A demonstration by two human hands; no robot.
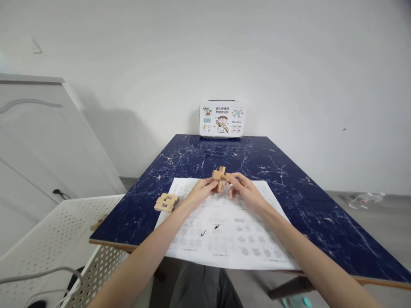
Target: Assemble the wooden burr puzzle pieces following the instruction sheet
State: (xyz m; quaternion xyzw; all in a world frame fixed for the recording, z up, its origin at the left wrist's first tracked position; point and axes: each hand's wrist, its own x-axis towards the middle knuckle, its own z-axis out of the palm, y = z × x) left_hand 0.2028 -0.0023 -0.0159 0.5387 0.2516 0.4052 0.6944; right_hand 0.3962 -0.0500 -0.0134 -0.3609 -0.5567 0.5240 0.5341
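Note:
Both my hands hold a partly joined wooden puzzle cross [220,175] just above a printed instruction sheet [224,239] on the dark blue marbled table [289,171]. My left hand [201,191] pinches its left side. My right hand [242,188] pinches its right arm with fingers closed. Loose notched wooden puzzle pieces [166,202] lie stacked on the table to the left of my left hand, at the sheet's corner.
A white box with cartoon travel pictures [221,119] stands at the table's far edge against the wall. A white perforated cart [58,239] with a wooden piece on it sits left of the table. A white door is at far left.

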